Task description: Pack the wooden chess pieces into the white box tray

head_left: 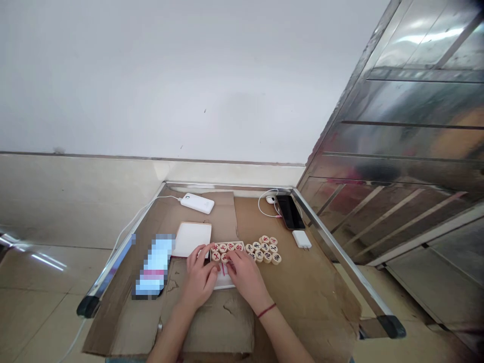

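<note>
- Left hand (200, 280): curled beside white box (224, 283); grip cannot be told.
- Right hand (246, 272): bent over box; grip cannot be told.
- Discs (230, 247): pale, red-marked, ranked beyond fingertips.

L hand (200, 281) & R hand (245, 273) close tog., fingers (193, 256) bent.

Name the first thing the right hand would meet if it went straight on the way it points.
The right hand would likely meet the red-marked round pieces in the white box first; depth is unclear.

White wall (189, 75), cream band (75, 196) below — shiny metal panels (412, 101) at right; tiled floor (34, 312), reflected light (48, 260)
</note>
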`<state>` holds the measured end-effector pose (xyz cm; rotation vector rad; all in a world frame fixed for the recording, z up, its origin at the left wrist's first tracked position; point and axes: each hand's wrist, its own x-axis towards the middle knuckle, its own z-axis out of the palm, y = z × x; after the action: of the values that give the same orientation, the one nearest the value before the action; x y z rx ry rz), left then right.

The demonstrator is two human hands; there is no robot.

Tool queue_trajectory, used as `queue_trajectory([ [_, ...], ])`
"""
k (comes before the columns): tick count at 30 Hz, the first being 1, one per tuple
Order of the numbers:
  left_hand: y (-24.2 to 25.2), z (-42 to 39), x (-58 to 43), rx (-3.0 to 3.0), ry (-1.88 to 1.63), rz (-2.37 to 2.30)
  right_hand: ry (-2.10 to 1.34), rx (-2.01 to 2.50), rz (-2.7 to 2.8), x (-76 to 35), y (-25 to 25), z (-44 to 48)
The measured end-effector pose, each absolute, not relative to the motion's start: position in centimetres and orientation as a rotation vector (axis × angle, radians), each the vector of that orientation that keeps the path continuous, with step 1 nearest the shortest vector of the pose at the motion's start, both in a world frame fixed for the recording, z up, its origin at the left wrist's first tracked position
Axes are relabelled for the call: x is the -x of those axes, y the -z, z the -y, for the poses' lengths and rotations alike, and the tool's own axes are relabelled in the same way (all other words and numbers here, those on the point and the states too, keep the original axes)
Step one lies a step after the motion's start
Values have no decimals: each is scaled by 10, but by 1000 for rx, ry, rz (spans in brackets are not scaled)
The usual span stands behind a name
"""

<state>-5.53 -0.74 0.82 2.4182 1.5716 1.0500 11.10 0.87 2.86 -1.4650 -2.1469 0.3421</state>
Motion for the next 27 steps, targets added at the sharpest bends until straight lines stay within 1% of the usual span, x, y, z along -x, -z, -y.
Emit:
queue_trajectory([
  [3,-6,6,54,-2444,-1005,-1580,-294,1512,2182,-109,-28,-10],
  [8,-6,6,55,-2423,-981,-1585,-402,1526,2087,-126,-38,-24],
  [10,-7,6,55,-2435,-963,-1565,-357,1678,2007,-144,-47,-38],
  [12,-8,6,55,-2473,-926,-1526,-284,1967,1928,-164,-56,-55],
  [14,-8,7,55,-2523,-870,-1497,-298,2225,1950,-180,-62,-70],
  [16,-6,7,56,-2564,-819,-1491,-346,2327,1992,-189,-65,-82],
  [22,-5,6,56,-2594,-731,-1486,-402,2358,2104,-187,-62,-100],
  [27,-9,7,55,-2561,-767,-1483,-383,2352,2138,-187,-64,-107],
])
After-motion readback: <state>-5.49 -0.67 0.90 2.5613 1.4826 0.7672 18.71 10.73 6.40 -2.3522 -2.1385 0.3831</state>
